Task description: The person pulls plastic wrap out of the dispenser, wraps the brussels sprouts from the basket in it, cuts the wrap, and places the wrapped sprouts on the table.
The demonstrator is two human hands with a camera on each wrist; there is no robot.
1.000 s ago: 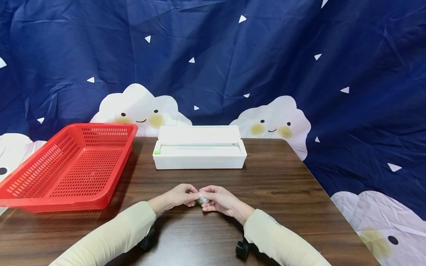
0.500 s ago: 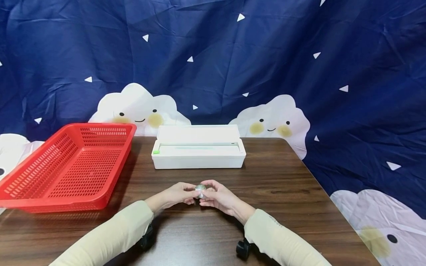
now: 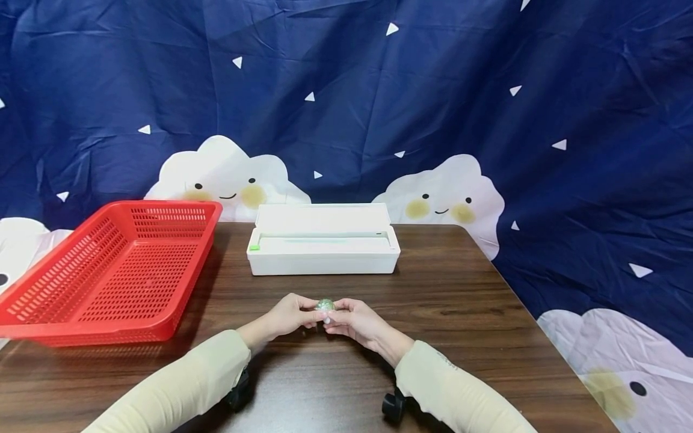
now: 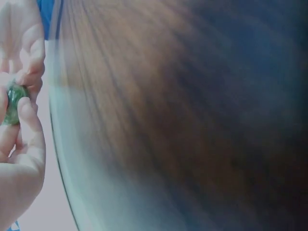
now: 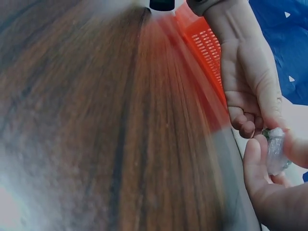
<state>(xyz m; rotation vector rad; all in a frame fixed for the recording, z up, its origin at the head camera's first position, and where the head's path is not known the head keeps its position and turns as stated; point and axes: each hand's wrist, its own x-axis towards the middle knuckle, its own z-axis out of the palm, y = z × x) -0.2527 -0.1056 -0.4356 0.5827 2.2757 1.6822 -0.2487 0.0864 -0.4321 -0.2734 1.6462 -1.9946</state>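
Observation:
Between both hands, over the middle of the table, is a small rounded green thing (image 3: 325, 305) with a shiny, clear-whitish layer. My left hand (image 3: 289, 315) pinches it from the left with thumb and fingers. From the right, my right hand (image 3: 360, 323) pinches it too, with the fingertips of both hands close together. Its green glossy side (image 4: 17, 102) shows in the left wrist view. In the right wrist view a crinkled, see-through whitish side (image 5: 275, 154) faces the camera. Fingers hide part of it.
A white long box (image 3: 323, 263) with its lid raised and a green tab at its left stands behind the hands. At the left lies a red perforated basket (image 3: 141, 276). The wooden table (image 3: 460, 288) ends at a blue cloud-patterned cloth (image 3: 346, 90).
The small green thing has turned in the fingers and now shows its green top above them. Both hands have shifted slightly and keep hold of it. Box and basket stay in place.

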